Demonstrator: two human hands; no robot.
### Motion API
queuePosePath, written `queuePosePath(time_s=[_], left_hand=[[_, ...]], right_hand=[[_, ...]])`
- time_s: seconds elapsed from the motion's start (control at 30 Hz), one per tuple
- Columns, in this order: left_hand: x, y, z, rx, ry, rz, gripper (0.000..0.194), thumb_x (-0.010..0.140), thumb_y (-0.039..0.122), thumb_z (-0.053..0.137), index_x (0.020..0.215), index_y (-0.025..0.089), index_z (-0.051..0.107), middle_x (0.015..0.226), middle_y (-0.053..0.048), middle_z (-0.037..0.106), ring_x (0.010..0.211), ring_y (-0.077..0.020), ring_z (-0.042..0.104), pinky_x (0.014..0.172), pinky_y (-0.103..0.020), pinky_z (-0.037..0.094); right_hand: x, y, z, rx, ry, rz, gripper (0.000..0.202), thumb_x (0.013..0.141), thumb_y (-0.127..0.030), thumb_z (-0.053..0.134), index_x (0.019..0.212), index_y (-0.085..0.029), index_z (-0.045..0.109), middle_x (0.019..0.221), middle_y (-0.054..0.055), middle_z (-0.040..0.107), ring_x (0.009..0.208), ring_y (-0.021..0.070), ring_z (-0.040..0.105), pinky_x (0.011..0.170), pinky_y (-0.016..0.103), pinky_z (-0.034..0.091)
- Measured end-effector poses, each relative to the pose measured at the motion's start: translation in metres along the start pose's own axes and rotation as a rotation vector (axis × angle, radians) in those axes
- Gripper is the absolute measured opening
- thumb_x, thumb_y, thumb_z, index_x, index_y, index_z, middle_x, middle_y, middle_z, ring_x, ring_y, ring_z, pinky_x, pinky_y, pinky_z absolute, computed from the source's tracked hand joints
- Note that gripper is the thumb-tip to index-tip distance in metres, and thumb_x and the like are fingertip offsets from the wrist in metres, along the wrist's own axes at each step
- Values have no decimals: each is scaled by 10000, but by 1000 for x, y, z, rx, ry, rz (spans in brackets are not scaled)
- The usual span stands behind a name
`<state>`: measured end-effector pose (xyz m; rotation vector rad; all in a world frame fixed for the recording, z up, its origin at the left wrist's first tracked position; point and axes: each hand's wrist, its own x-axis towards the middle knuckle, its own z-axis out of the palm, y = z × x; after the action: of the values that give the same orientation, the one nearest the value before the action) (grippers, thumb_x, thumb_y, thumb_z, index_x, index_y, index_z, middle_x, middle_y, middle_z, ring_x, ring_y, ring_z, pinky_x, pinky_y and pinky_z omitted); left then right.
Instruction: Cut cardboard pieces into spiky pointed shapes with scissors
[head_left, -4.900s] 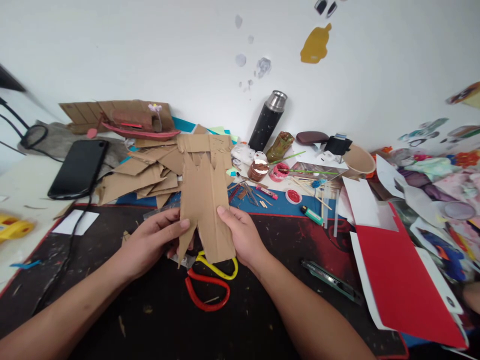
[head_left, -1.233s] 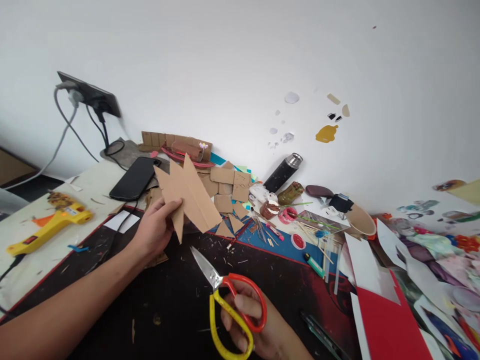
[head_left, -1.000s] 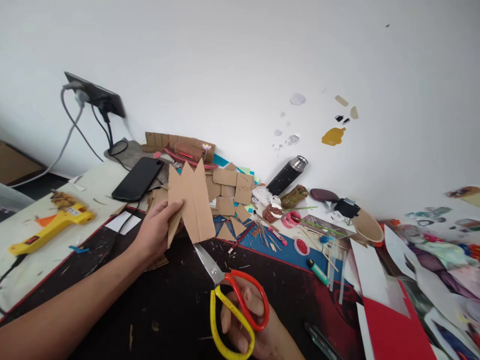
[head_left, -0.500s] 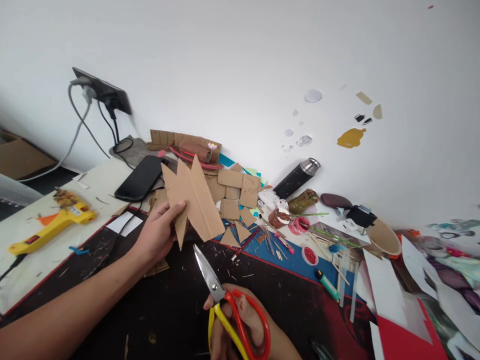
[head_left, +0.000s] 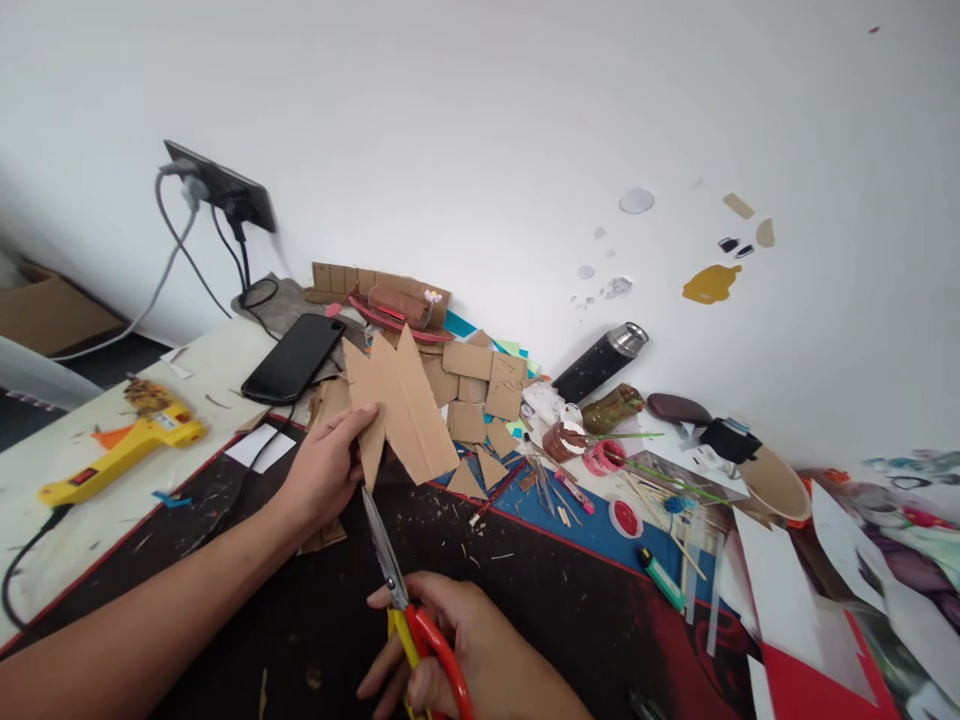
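Observation:
A brown cardboard piece (head_left: pixel 411 410) with several pointed tips along its top is pinched between the thumb and fingers of my left hand (head_left: pixel 330 465), above the dark mat. My right hand (head_left: pixel 469 640) is wrapped round the red and yellow handles of a pair of scissors (head_left: pixel 390 560). The blades look nearly closed, and their tip lies just below the lower point of the cardboard. Behind the held piece, small cut cardboard pieces (head_left: pixel 466 422) lie in a cluster.
A yellow glue gun (head_left: pixel 120 460) and a black phone (head_left: pixel 294 357) lie at the left. Behind stands a red boat model (head_left: pixel 401 315). Toward the right are a black flask (head_left: pixel 600 362), paint pots (head_left: pixel 604 457), sticks, a green cutter (head_left: pixel 660 578) and paper sheets (head_left: pixel 795 600).
The scissors have swung left, their tip now near the cardboard's lower point, and their blades look narrower. My right hand has turned and moved left. The whole view has shifted slightly.

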<state>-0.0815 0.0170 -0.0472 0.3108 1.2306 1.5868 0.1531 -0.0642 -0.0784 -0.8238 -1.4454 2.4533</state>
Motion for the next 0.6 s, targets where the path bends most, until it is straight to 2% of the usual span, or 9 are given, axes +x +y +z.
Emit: queuePosePath(time_s=[0.13,0.27,0.37,0.5,0.6], left_hand=[[0,1,0,-21,-44,11,414,705,367,935,603,244,554,497,67,416,367,-80,323,345,-226,176],[0,2,0,-36,-96,23,392,700,360,944,608,226,588,499,59,431,386,-70,322,355,-201,194],[1,3,0,-45,-95,26,410,702,359,939,594,223,568,495,61,426,387,-61,311,360,-185,192],[1,6,-1,-63,-80,38,435,720,358,924,579,234,531,492,60,407,387,-61,285,357,-186,187],[1,10,0,-90,-56,56,411,715,322,919,588,234,538,493,58,404,395,-66,281,354,-185,181]], right_hand=[[-5,6,-3,48,14,-34,1097,701,-844,944,1513,-197,592,1115,189,830,799,237,823,676,282,556],[-10,5,-7,110,-26,-32,1157,676,-827,965,1549,-192,549,1137,200,837,852,275,845,726,329,583],[-13,-2,-7,138,-35,-37,1126,702,-801,969,1546,-195,536,1136,198,844,869,290,856,706,316,579],[-23,-19,-2,103,1,-93,1103,765,-906,860,1548,-200,536,1181,228,843,918,311,869,737,333,583],[-27,-24,0,96,10,-82,1116,740,-917,868,1545,-212,547,1202,229,842,957,327,870,752,342,583]])
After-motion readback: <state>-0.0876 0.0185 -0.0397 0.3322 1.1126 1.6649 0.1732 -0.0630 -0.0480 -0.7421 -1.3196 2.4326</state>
